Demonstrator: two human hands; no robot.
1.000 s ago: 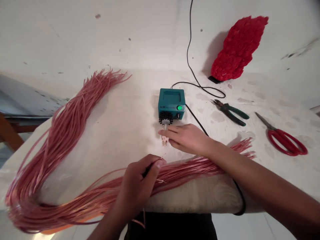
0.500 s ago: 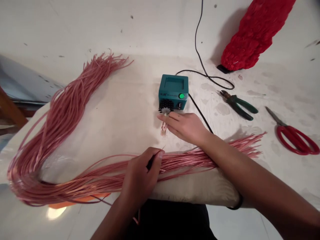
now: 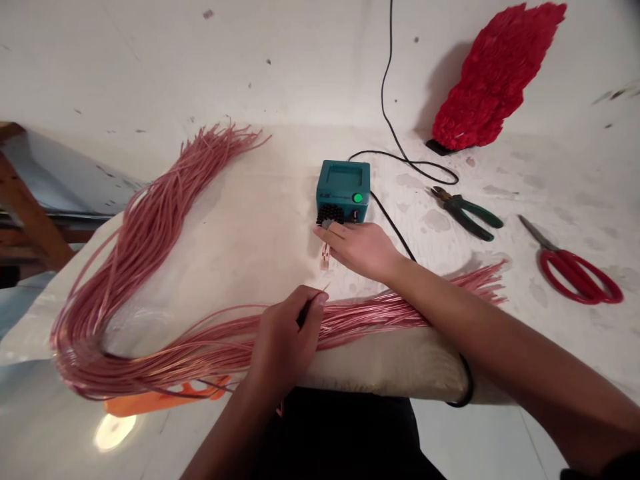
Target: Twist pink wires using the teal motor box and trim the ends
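Your left hand [image 3: 283, 340] has its fingers curled shut on a thin dark tool [image 3: 302, 319], just above the pink wires [image 3: 370, 323] running under your palm. Your right hand [image 3: 357, 250] lies with its fingers stretched open, just below the black toothed wheel [image 3: 330, 215] on the teal box [image 3: 343, 183], and a small pale clip [image 3: 325, 257] sits just under your fingertips.

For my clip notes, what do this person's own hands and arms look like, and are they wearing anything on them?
The left hand and right hand are bare, with no gloves, rings or watch showing. The left forearm and right forearm have no sleeves over them. Dark clothing shows below the hands.
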